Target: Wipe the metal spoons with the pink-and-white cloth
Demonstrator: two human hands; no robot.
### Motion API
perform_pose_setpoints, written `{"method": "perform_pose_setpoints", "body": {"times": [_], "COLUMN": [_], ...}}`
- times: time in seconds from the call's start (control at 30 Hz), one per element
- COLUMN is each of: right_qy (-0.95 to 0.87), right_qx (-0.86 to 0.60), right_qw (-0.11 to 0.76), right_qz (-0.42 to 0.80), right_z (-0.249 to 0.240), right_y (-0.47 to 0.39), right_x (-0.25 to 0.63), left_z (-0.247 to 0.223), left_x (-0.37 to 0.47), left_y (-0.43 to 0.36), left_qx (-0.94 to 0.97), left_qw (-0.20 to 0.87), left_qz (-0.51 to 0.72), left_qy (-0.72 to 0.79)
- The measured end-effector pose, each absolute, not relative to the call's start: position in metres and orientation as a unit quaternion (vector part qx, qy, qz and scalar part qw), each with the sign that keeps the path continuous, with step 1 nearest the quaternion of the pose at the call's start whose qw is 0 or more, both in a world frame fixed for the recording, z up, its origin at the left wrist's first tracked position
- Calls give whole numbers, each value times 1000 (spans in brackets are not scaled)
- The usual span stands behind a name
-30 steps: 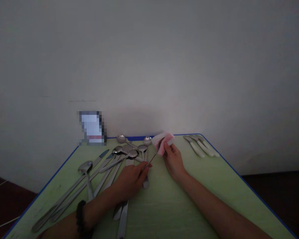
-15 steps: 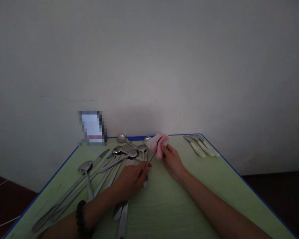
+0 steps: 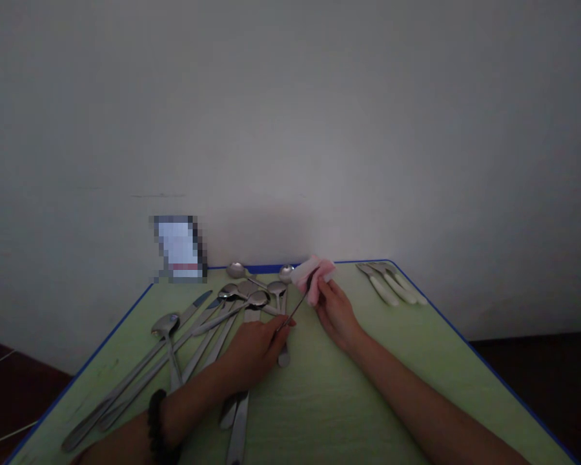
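Note:
Near the middle of the table, my left hand (image 3: 259, 345) is closed on the thin handle of a metal spoon (image 3: 297, 303), which slants up to the right. The spoon's dark bowl lies against a pink and white cloth (image 3: 315, 276). My right hand (image 3: 336, 311) pinches that cloth from the right side, its fingers behind and beside the folds. Under and left of my left hand lies a loose pile of metal spoons and knives, among them a large spoon (image 3: 166, 325) and a knife (image 3: 193, 309); my left forearm hides part of it.
Several forks with white handles (image 3: 385, 289) lie side by side at the table's back right. A blurred, lit device (image 3: 179, 248) stands at the back left corner. The green table (image 3: 348, 413) has a blue edge and meets a grey wall (image 3: 290, 116).
My right hand and the cloth have shifted slightly right, and more of the spoon's bowl shows now. My left hand has hardly moved.

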State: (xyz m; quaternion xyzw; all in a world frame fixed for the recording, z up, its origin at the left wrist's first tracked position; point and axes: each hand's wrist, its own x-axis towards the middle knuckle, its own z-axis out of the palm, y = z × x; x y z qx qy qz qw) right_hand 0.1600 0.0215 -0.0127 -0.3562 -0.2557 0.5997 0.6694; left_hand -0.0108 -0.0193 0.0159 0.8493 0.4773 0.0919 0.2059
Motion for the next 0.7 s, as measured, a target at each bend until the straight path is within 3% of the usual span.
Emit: {"method": "perform_pose_setpoints", "body": {"times": [0.33,0.7], "right_qy": [-293,-224], "right_qx": [-343,-321], "right_qw": [644,674], "right_qz": [617,627], "right_z": [-12,-13], "right_y": [21,25], "right_x": [160,162], "left_z": [12,14], "left_x": [-12,-12], "left_y": [-19,-19], "left_qx": [848,853], "left_qw": [208,209], "left_qz": [93,88], "left_qy": [479,469]}}
